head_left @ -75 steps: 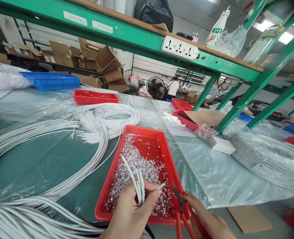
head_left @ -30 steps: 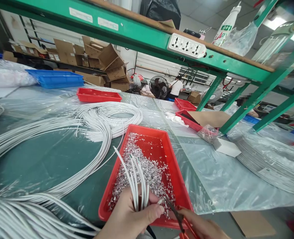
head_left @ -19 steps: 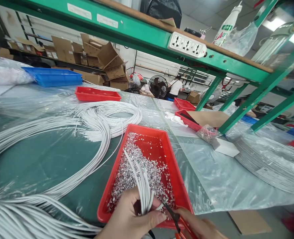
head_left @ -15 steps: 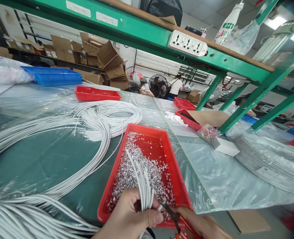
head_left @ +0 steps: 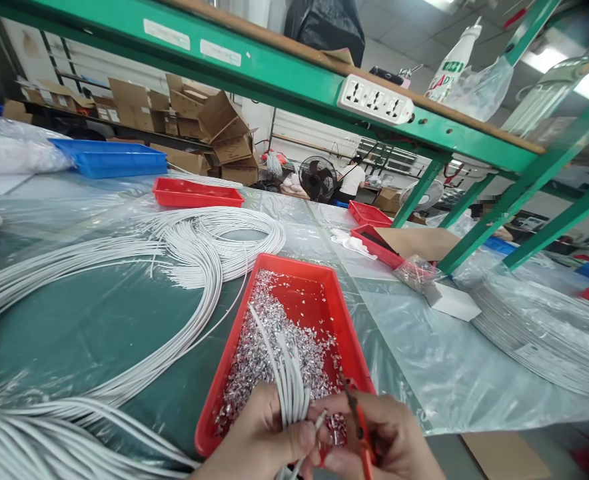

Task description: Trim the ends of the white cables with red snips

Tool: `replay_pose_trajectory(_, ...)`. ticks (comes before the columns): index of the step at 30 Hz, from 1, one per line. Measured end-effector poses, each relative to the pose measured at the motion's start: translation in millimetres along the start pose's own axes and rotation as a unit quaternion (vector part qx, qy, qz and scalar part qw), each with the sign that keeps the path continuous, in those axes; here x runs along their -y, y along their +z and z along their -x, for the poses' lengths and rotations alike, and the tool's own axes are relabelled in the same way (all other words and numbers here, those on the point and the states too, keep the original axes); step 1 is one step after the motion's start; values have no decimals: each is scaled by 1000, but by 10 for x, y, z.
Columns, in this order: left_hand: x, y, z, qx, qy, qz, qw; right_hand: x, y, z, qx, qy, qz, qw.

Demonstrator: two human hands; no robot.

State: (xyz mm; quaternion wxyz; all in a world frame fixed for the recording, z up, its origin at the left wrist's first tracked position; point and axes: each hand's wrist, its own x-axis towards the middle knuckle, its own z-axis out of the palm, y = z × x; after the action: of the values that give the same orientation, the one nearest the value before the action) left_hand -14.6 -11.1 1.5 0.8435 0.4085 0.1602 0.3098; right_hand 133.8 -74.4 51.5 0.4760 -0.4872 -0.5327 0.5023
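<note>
Red-handled cutters [head_left: 362,430] have swung off one cable tip [head_left: 321,419]; above the red tray [head_left: 344,333], left grip [head_left: 269,433] clasps white cables [head_left: 292,387]; right grip [head_left: 384,427], curled round the cutters, apparently works that tip, next needing steady pinching.

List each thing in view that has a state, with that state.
Left hand: closed around white cables
Right hand: holding red-handled cutters
Red-handled cutters: jaws unclear
Near red tray: partly covered with silvery scraps
Cable coils: looped, lying flat
Power strip: no plugs visible
Black fan: spin unclear
</note>
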Motion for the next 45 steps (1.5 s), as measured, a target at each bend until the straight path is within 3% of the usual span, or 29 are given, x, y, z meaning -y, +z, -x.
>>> replay_pose_trajectory(4,-7,50,57,-35,-6,-54,998,-72,149,-124,-13,31,-141,989)
replay_pose_trajectory(11,-48,80,47,-86,-9,-90,992,-60,89,-114,-90,29,-93,991)
replay_pose_trajectory(13,-44,93,44,-124,29,-156,979,-53,93,-117,-114,20,-70,991)
replay_pose_trajectory(18,-37,145,47,-198,155,-315,915,-87,125,-143,-125,1,-56,991)
replay_pose_trajectory(21,-36,133,43,-174,109,-270,941,-120,114,-143,-132,-21,-40,990)
replay_pose_trajectory(23,-34,97,37,-123,35,-172,977,-153,91,-138,-149,-57,-12,987)
replay_pose_trajectory(25,-30,55,27,-72,-18,-74,995,-210,65,-137,-169,-118,27,978)
replay_pose_trajectory(30,2,-20,-14,7,-94,50,994,-439,40,-184,-208,-333,126,911)
replay_pose_trajectory(32,24,-37,-22,10,-121,73,990,-508,52,-212,-209,-380,142,890)
replay_pose_trajectory(34,37,-43,-21,1,-124,81,989,-537,69,-231,-207,-371,146,894)
replay_pose_trajectory(36,31,-34,-12,-16,-86,61,994,-529,76,-238,-198,-324,149,913)
replay_pose_trajectory(40,-13,19,9,-66,-6,-67,996,-444,28,-221,-141,-259,167,941)
replay_pose_trajectory(45,-1,53,-5,-73,-13,-188,979,-269,-93,-152,-95,-252,252,929)
